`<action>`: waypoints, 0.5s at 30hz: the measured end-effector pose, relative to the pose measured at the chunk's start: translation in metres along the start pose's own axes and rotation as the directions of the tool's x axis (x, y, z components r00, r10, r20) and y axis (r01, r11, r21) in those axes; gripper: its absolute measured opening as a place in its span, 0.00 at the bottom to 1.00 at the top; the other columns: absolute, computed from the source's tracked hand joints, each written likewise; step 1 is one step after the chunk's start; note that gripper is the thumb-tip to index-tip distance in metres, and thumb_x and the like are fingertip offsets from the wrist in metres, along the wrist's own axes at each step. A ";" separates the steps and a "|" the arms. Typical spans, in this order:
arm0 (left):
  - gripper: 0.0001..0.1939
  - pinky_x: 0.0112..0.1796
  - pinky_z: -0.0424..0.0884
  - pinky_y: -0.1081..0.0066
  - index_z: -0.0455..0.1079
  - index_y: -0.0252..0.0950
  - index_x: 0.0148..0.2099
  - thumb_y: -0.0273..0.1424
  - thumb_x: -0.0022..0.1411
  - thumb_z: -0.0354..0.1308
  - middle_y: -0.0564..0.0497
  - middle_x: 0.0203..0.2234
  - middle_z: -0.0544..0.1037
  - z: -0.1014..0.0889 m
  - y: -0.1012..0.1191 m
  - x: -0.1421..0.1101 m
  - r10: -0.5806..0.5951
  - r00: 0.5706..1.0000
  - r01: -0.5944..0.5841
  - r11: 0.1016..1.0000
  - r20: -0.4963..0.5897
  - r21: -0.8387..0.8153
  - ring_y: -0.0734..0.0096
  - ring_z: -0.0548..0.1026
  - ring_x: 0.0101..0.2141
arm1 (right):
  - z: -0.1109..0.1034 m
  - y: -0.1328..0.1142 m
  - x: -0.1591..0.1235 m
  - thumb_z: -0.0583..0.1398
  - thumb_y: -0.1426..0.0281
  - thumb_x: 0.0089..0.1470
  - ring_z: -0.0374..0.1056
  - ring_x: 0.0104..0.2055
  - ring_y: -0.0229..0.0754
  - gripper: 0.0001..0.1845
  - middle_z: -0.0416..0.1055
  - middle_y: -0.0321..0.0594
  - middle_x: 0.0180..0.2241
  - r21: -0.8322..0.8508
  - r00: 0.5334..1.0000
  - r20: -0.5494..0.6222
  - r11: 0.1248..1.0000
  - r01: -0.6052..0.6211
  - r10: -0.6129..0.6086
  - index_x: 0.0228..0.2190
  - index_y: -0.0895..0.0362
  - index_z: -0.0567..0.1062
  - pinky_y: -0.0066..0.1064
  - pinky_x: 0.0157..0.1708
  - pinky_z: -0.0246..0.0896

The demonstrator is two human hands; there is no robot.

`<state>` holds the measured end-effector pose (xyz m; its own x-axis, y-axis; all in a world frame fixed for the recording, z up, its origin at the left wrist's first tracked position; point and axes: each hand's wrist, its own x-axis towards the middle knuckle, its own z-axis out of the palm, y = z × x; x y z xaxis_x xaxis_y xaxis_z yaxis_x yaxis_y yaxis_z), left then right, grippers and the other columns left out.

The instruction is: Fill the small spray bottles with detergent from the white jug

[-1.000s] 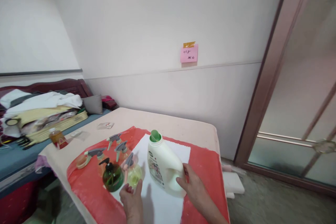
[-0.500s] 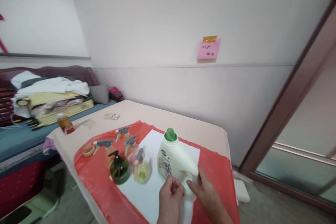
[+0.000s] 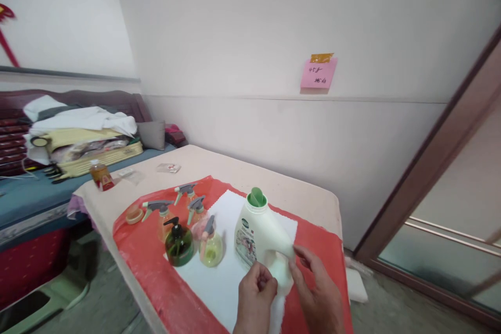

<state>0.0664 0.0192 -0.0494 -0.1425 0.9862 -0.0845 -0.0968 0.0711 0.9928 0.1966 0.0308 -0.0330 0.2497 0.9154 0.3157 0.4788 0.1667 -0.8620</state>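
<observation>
A white detergent jug (image 3: pixel 258 237) with an open green spout stands on a white cloth (image 3: pixel 223 276) over a red sheet (image 3: pixel 144 266). My left hand (image 3: pixel 256 297) is curled into a loose fist just in front of the jug's base; nothing shows in it. My right hand (image 3: pixel 319 292) reaches the jug's handle with thumb and fingers apart, touching or almost touching it. Left of the jug stand a dark green pump bottle (image 3: pixel 178 245) and a yellow-green spray bottle (image 3: pixel 211 250), with several more spray bottles behind them.
A roll of tape (image 3: pixel 134 215) lies at the red sheet's left edge. A small amber bottle (image 3: pixel 100 176) stands at the beige table's far left corner. A cluttered bed is further left, a pink note (image 3: pixel 318 74) hangs on the wall, a sliding door (image 3: pixel 450 146) stands right.
My left hand left the yellow-green spray bottle and moved right to the jug's base, closing into a fist. The view swung left. My right hand shifted slightly along the jug's handle.
</observation>
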 end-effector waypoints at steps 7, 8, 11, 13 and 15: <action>0.19 0.31 0.63 0.69 0.67 0.37 0.26 0.47 0.57 0.59 0.52 0.20 0.70 -0.015 0.012 -0.004 0.048 0.998 -0.052 0.991 -0.028 -0.123 0.69 0.67 0.25 | 0.002 -0.014 -0.013 0.57 0.53 0.56 0.71 0.31 0.41 0.17 0.76 0.38 0.31 0.055 0.985 0.149 0.995 0.085 -0.092 0.33 0.52 0.76 0.28 0.31 0.66; 0.22 0.32 0.65 0.68 0.68 0.36 0.27 0.50 0.59 0.56 0.50 0.22 0.72 -0.022 0.016 -0.003 0.055 0.996 -0.066 0.981 -0.065 -0.180 0.67 0.69 0.26 | 0.001 -0.015 -0.013 0.56 0.53 0.57 0.69 0.29 0.40 0.17 0.75 0.36 0.28 0.060 0.982 0.164 0.995 0.083 -0.092 0.30 0.52 0.76 0.28 0.30 0.64; 0.26 0.32 0.67 0.67 0.68 0.36 0.27 0.55 0.59 0.53 0.49 0.24 0.74 -0.042 0.027 0.000 0.019 0.972 -0.100 0.935 -0.233 -0.341 0.66 0.71 0.27 | -0.003 -0.016 -0.013 0.53 0.49 0.58 0.63 0.25 0.38 0.24 0.67 0.34 0.21 0.127 0.967 0.250 0.992 0.020 -0.052 0.22 0.53 0.71 0.28 0.26 0.57; 0.28 0.29 0.66 0.69 0.64 0.37 0.23 0.57 0.58 0.53 0.50 0.20 0.72 -0.052 0.033 0.001 -0.037 0.954 -0.093 0.907 -0.299 -0.411 0.68 0.69 0.24 | -0.002 -0.018 -0.015 0.50 0.45 0.57 0.60 0.24 0.38 0.29 0.64 0.35 0.19 0.203 0.938 0.347 0.975 -0.087 0.011 0.19 0.54 0.68 0.29 0.25 0.55; 0.30 0.26 0.64 0.70 0.61 0.37 0.20 0.58 0.58 0.53 0.51 0.18 0.70 -0.058 0.038 0.001 -0.075 0.947 -0.076 0.893 -0.311 -0.444 0.70 0.67 0.22 | 0.001 -0.021 -0.021 0.47 0.40 0.55 0.59 0.23 0.38 0.34 0.64 0.36 0.18 0.252 0.891 0.447 0.945 -0.208 0.077 0.18 0.54 0.69 0.30 0.25 0.54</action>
<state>0.0055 0.0141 -0.0171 -0.4343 0.8824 -0.1807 -0.5132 -0.0776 0.8548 0.1806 0.0086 -0.0217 -0.1167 0.9925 0.0378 0.1880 0.0594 -0.9804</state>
